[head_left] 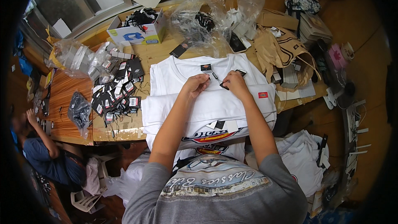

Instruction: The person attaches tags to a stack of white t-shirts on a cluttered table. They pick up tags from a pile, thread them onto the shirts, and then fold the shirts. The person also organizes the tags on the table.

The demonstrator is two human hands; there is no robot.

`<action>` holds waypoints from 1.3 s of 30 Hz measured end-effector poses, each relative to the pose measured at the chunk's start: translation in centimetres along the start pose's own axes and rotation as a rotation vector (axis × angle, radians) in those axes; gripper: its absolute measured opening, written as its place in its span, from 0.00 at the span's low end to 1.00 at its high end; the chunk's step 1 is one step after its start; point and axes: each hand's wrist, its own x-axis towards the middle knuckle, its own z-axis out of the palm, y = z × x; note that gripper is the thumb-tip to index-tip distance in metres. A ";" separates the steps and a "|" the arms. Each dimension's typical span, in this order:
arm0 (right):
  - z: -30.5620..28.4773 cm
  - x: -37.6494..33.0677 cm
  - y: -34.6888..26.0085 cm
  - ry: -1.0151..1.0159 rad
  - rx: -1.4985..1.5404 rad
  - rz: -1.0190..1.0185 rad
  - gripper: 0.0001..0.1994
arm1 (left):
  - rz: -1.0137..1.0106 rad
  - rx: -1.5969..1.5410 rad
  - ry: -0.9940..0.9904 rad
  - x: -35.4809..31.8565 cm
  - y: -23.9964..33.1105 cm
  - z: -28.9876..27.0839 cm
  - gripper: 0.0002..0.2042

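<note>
Both hands meet over the collar of the top white shirt (207, 79), which lies flat on a stack on the table (120, 130) — flat, probably, so the neck stays within reach. The left hand (196, 84) has its fingers pressed together on a thin string; the right hand (234, 82) pinches one black tag (239, 73). To the left lies a heap of tags (118, 93) — too many to count — and one box (139, 31).

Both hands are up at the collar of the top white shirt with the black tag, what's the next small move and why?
Probably draw the black hang tag toward the neck label with the right hand, while the left hand steadies the white T-shirt: the tag sits loose beside the collar, both hands pinching there.
</note>
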 end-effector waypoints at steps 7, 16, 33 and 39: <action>-1.4 -1.3 0.7 -0.185 0.000 -0.090 0.13 | 0.161 -0.334 -0.052 0.6 -1.2 -1.4 0.02; -1.2 0.8 0.9 -0.324 -0.084 0.055 0.15 | 0.246 -0.193 0.012 0.1 -1.3 -0.5 0.02; 5.1 3.2 0.1 -0.024 0.258 0.227 0.10 | 0.434 0.081 0.254 1.0 -2.3 0.9 0.04; 4.3 3.2 1.5 -0.134 0.674 0.224 0.09 | 0.568 0.248 0.234 0.8 -2.9 1.5 0.04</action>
